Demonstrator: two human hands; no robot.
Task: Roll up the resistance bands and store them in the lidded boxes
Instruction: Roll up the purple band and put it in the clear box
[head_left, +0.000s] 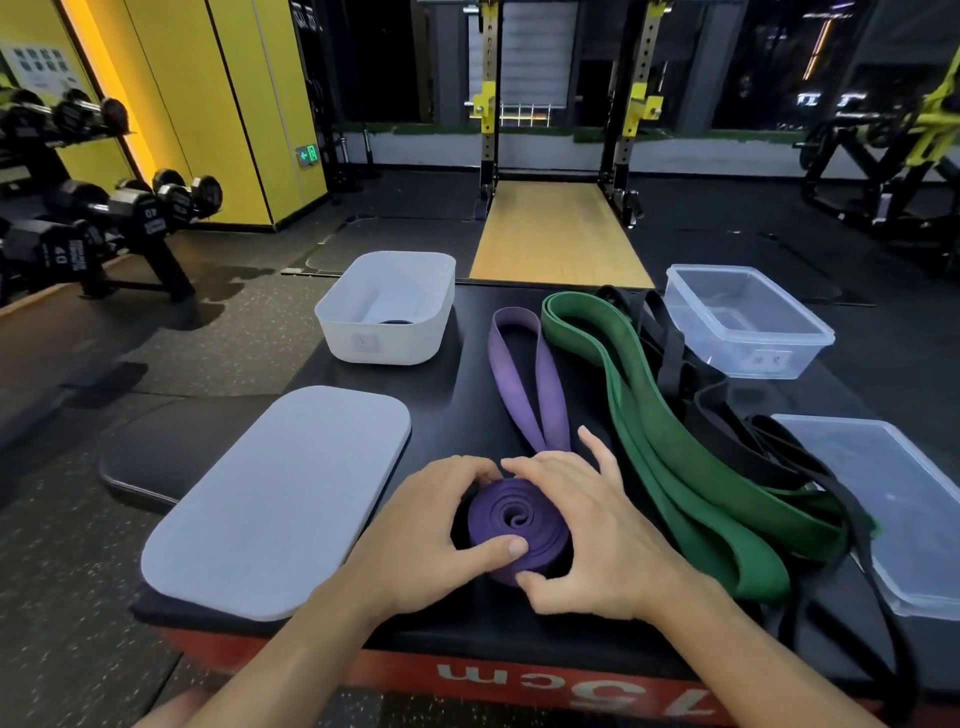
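Both the left hand (421, 525) and right hand (597, 530) are clamping the half-coiled purple resistance band (514, 519), which is probably needing taut, even turns.

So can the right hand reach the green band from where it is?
Probably yes. The green band lies right beside the right hand with nothing between them. But that hand is gripping the purple roll with the left hand, so it would have to let go first.

Head camera looks forward and down (close above) the platform (467, 364).
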